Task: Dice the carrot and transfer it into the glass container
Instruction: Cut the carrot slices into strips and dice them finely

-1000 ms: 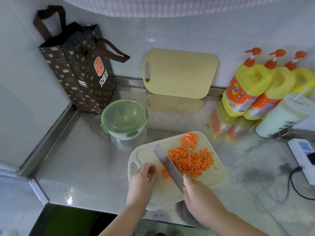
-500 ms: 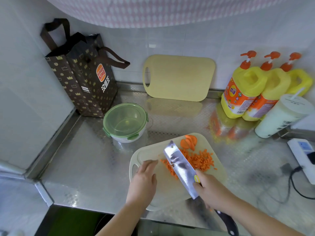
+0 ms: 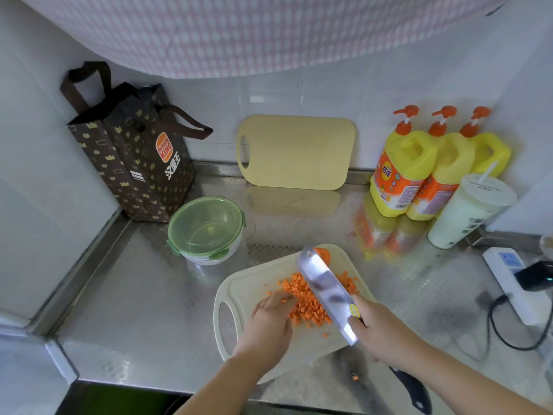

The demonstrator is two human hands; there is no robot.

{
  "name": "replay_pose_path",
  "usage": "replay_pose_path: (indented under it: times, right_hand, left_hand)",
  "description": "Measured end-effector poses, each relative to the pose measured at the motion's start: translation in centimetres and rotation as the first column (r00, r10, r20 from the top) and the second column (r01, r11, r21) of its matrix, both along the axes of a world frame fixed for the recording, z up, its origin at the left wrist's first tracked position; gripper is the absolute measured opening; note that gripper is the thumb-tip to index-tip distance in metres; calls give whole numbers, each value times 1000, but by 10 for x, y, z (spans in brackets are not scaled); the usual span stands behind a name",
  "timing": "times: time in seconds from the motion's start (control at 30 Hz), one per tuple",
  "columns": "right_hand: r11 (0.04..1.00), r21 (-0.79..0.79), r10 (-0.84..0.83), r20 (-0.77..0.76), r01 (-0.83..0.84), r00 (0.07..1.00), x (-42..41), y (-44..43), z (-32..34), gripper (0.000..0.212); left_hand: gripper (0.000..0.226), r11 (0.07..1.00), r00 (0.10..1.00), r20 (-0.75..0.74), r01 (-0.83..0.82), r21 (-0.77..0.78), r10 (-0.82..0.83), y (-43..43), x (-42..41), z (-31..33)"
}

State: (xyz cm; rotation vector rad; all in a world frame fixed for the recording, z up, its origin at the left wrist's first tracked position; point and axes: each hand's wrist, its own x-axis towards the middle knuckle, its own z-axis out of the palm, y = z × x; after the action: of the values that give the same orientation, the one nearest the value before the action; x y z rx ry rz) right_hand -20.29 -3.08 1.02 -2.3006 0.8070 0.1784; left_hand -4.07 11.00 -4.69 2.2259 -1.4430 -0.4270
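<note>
A strip of bare steel counter point(image 3: 143, 295) runs between the cutting board point(image 3: 239, 295) and the glass container point(image 3: 209, 257), open from the left. The container's green lid point(image 3: 206, 226) sits on top (it blocks the way in from above). A paper bag point(image 3: 134, 163) stands just behind it. The tilted knife point(image 3: 324, 287) crosses the board; soap bottles point(image 3: 404, 172), a cup point(image 3: 466, 214) and a power strip point(image 3: 508, 277) line the right.

- Counter point(image 3: 149, 310): bright sheet metal, finely embossed with dots, glossy enough to mirror the bottles.
- Cleaver point(image 3: 327, 295): polished metal blade, mirror-bright, with a smooth black handle.
- Cutting board point(image 3: 245, 283), lower centre: pale matt plastic.
- Second board point(image 3: 296, 151) at the wall: yellowish, smooth, matt.
- Glass container point(image 3: 209, 258): clear glass under a translucent green plastic lid point(image 3: 206, 226).
- Bag point(image 3: 131, 163), upper left: brown printed paper with dark cloth handles.
- Bottles point(image 3: 401, 166), right: glossy yellow plastic.
- Wall point(image 3: 269, 97): glossy white tiles.
</note>
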Motion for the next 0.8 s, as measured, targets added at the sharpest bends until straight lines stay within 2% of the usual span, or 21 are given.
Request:
replay_pose_path:
  times: [0.03,0.1,0.17,0.23,0.3,0.37,0.47,0.57,0.7,0.8]
  right_hand:
    - [995,-90,31,-11,-32,999,-2,-2,-3,9]
    - [950,-288,106,-65,-120,992,-4,-7,-4,15]
    - [838,-490,188,-154,-240,970,-6,-14,-3,35]
    - [711,-616,262,-216,-339,941,-8,-24,-5,61]
    - [646,-643,324,-257,-411,910,-11,-33,-6,78]
    - [617,-649,359,-270,-444,894,-12,-41,-11,83]
    - [590,-674,386,-247,-444,889,-11,-45,-9,81]
    - [543,-719,436,-200,-434,878,-11,-46,-4,75]
    - [483,-768,493,-160,-422,855,-14,-47,2,55]
    - [488,-755,505,-166,-438,847,-19,-50,-1,50]
  left_hand:
    - [46,996,993,-91,-78,-42,74,0,4,4]
    - [35,951,939,-245,-279,-134,241,-2,14,13]
    - [26,874,856,-356,-454,-173,374,0,27,24]
    - [22,832,794,-418,-537,-139,442,1,39,32]
    - [20,849,780,-454,-521,-91,431,-1,47,39]
    - [18,901,804,-464,-433,-27,372,-7,49,44]
    - [13,978,803,-561,-197,73,203,-22,37,54]
    - [16,988,754,-642,-63,144,142,-37,23,51]
    - [27,974,769,-598,-187,129,227,-50,18,36]
    - [34,960,724,-636,-252,118,268,-57,13,32]
